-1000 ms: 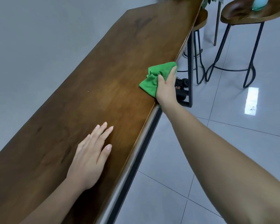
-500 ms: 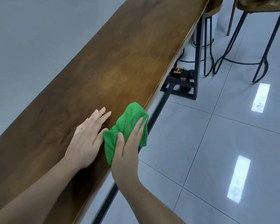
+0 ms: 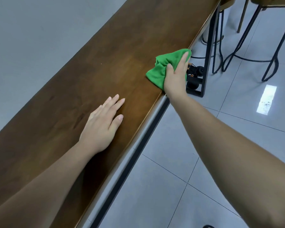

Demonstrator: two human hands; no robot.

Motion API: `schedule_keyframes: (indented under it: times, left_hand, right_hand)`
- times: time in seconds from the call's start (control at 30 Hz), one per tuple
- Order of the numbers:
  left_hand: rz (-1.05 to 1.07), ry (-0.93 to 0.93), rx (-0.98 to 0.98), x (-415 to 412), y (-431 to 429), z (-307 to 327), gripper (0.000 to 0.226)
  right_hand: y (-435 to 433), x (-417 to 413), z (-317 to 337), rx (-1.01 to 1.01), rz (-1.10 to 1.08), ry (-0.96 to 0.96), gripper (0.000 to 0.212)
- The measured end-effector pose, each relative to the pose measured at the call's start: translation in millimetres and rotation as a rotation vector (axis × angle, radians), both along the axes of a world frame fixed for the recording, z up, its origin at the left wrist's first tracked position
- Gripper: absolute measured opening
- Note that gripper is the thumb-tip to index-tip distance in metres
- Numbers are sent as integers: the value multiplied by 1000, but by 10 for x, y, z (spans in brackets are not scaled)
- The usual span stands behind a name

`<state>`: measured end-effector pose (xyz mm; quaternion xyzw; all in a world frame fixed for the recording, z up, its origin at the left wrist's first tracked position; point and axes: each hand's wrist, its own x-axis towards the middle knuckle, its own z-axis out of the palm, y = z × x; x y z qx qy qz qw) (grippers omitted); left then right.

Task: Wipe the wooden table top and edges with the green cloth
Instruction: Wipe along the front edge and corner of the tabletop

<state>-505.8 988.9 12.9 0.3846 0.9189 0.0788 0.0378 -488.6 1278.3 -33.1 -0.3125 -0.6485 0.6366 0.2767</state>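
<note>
A long, narrow wooden table (image 3: 92,83) runs from the lower left to the upper right along a grey wall. My right hand (image 3: 176,76) presses the bunched green cloth (image 3: 161,68) onto the table's right edge, with the thumb on top and the fingers wrapped over the edge. My left hand (image 3: 102,127) lies flat on the table top nearer to me, palm down, fingers apart, holding nothing.
Black metal table legs (image 3: 207,51) stand on the grey tiled floor (image 3: 204,145), with a small wheeled toy (image 3: 194,71) beside them. Stools with thin black legs (image 3: 273,46) stand at the upper right.
My right hand has slid the green cloth along the table's right edge, away from me, from beside my left hand to further up. My left hand has stayed flat.
</note>
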Motion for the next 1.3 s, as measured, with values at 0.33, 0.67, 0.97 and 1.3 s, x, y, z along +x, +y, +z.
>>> schedule_keyframes:
  times: [0.33, 0.67, 0.97, 1.3]
  left_hand:
    - [-66, -7, -12, 522, -1152, -3, 74]
    - [-113, 21, -20, 1074, -2565, -13, 63]
    - [-109, 35, -6, 1264, -3041, -65, 60]
    - [-46, 17, -10, 1279, -2937, -33, 61]
  right_hand:
    - [-1363, 574, -82, 19, -50, 22, 72]
    - [-3598, 1607, -77, -58, -18, 63, 73]
    - [-5043, 2398, -55, -77, 52, 75, 71]
    - [-3526, 1574, -56, -68, 0, 34, 74]
